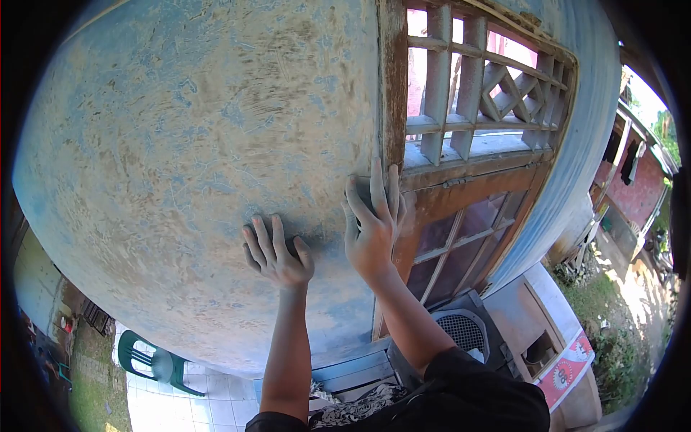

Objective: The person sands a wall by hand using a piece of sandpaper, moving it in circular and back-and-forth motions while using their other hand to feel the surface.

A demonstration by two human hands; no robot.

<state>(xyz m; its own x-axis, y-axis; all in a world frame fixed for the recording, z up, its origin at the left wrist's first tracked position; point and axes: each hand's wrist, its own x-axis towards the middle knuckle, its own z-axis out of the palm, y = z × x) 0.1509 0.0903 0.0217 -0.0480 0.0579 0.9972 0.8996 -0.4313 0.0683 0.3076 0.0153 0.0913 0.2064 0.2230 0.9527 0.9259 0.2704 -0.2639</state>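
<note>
My left hand (pixel 277 253) presses against a blue wall (pixel 180 144) with scraped, worn paint, fingers spread and thumb out to the right. To its right and a little higher, my right hand (pixel 373 225) reaches up beside the brown wooden frame (pixel 392 86) at the wall's edge. Its fingers are stretched out and apart, the tips close to the frame. A dark patch shows between those fingers. Both hands and forearms look dusty. A shadow lies on the wall around the left fingertips.
Right of the frame are a white lattice vent (pixel 468 86) and a paned window (pixel 461 237). Below stands a dark appliance with a round grille (pixel 463 331). A green plastic chair (pixel 162 363) rests on white tiles at lower left. Outside right is a pink building (pixel 637 176).
</note>
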